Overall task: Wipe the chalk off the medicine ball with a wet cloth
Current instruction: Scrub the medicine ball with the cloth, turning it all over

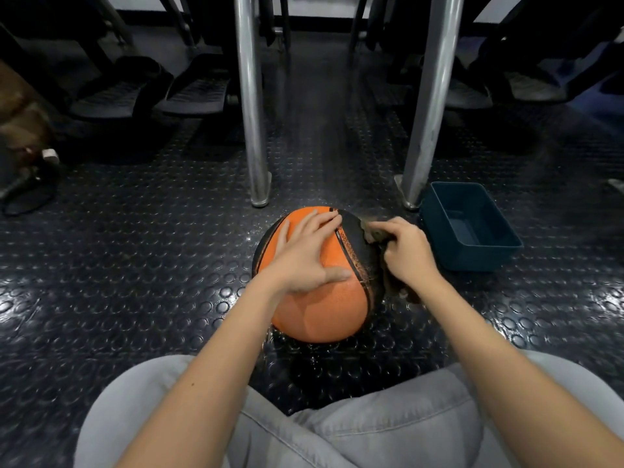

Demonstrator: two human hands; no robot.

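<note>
The left grip [305, 255] is lying wide on the medicine ball [324, 312]; just right of it, the right grip [407, 251] is clutching the cloth [373, 233] against the ball.

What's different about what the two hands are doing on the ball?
The left hand lies flat with fingers spread; the right hand is curled round the cloth. The left hand rests on the orange part of the medicine ball; the right hand holds the cloth against its black part. Both are on the same ball.

Glossy studded rubber floor [135, 265]
</note>
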